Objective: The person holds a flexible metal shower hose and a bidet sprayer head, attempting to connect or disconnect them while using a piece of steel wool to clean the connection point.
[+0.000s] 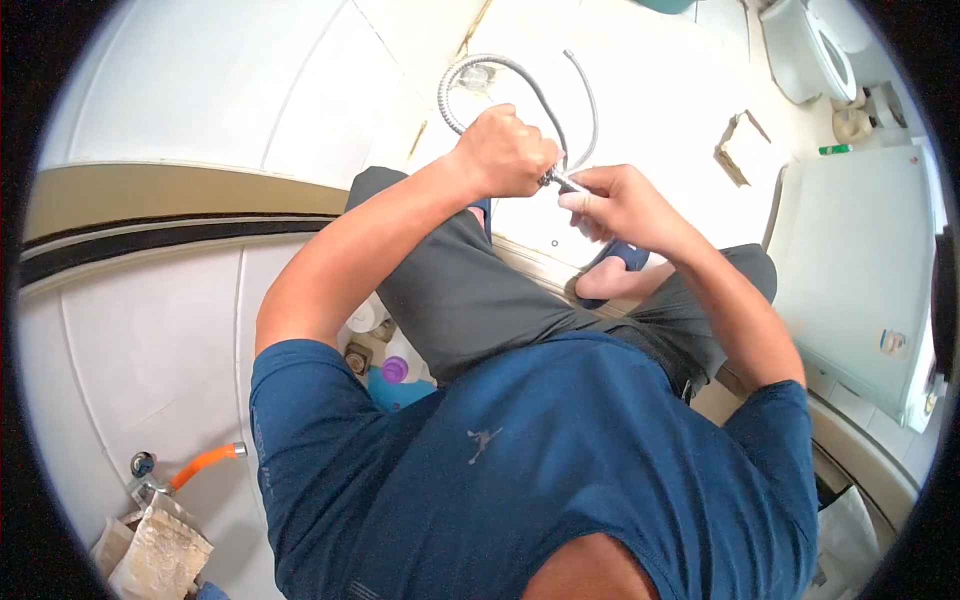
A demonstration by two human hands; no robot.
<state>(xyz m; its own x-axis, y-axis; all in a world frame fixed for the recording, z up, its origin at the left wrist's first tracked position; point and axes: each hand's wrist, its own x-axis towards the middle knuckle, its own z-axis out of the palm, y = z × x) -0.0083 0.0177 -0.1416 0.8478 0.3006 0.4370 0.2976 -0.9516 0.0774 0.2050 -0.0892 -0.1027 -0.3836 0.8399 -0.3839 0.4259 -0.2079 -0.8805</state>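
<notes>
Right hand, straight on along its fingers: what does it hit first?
Past the silver hose it already grips, the right hand would likely meet the left hand, closed on the hose up and to the left. Depth is hard to judge from one view.

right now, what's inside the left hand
A silver metal piece pokes out of the left hand toward the right hand; whatever lies within the closed fist is covered.
</notes>
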